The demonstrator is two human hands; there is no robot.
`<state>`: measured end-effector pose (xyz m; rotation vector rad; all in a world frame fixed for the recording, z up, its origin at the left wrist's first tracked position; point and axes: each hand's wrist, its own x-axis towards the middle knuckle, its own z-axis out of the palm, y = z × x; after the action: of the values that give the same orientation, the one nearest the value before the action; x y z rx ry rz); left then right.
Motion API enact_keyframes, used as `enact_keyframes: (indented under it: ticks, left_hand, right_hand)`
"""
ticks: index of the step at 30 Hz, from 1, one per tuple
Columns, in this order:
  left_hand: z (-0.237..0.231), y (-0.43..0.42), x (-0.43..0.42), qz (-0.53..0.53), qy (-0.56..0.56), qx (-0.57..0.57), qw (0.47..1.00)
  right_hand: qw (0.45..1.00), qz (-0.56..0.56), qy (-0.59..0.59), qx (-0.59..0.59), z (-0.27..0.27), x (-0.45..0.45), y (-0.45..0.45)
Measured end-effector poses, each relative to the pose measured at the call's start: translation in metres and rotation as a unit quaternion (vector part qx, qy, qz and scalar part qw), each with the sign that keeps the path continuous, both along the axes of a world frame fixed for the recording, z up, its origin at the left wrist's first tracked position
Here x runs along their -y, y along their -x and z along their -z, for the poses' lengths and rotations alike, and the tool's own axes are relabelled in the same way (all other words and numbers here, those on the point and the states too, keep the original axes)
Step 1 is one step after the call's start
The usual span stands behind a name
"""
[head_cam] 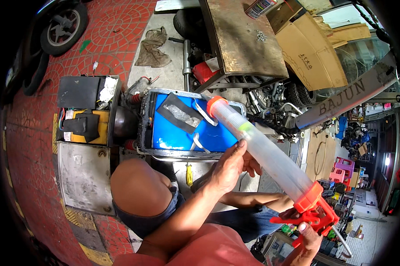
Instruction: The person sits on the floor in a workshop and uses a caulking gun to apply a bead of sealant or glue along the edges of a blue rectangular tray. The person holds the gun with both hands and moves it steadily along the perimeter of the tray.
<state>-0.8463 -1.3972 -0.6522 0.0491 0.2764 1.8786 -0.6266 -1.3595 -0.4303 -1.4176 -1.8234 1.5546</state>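
My right hand (pixel 308 232) grips the red trigger handle of a caulking gun (pixel 276 159) with a long translucent barrel. Its orange-red front cap points up and left over a blue-wrapped block (pixel 183 133) in a metal-edged frame. My left hand (pixel 233 164) is at the barrel's middle, the thumb against its edge and the fingers loosely curled. Whether it carries any weight cannot be told. On the blue wrap lie a dark pad (pixel 180 113) with a whitish smear and white strips (pixel 205 113). A bent metal rod (pixel 343 241) sticks out behind the handle.
A yellow-handled screwdriver (pixel 189 174) is below the frame. An opened controller box (pixel 87 113) with wires stands left, above a scuffed metal panel (pixel 83 179). A worn workbench (pixel 243 43) holds small screws (pixel 261 36) and a can (pixel 260 8). A silver beam (pixel 349 93) with lettering juts from the right.
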Motion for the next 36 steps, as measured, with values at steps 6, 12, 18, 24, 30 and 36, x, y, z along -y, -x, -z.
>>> enact_keyframes:
  ticks: [6, 12, 18, 24, 30, 36]
  left_hand:
    - [-0.009, -0.021, -0.002, 0.048, -0.055, -0.019, 0.997]
    - [-0.006, -0.046, -0.011, 0.115, -0.069, -0.032, 0.990]
    - [-0.004, -0.058, -0.015, 0.136, -0.048, -0.040, 0.989]
    - [-0.002, -0.057, -0.015, 0.103, -0.025, -0.035, 0.994]
    - [0.006, -0.054, -0.015, 0.055, -0.003, -0.024, 0.998]
    - [0.003, -0.049, -0.014, 0.029, 0.007, -0.023, 0.999]
  right_hand:
    - [1.000, 0.013, 0.016, -0.011, 0.001, 0.015, -0.011]
    - [0.999, 0.030, 0.017, -0.025, -0.004, 0.024, -0.032]
    - [0.998, 0.037, 0.017, -0.041, -0.001, 0.025, -0.048]
    - [0.997, 0.023, 0.030, -0.060, 0.006, 0.024, -0.052]
    - [0.993, -0.014, 0.066, -0.094, 0.020, 0.014, -0.051]
    - [0.994, -0.005, 0.079, -0.075, 0.019, 0.010, -0.051]
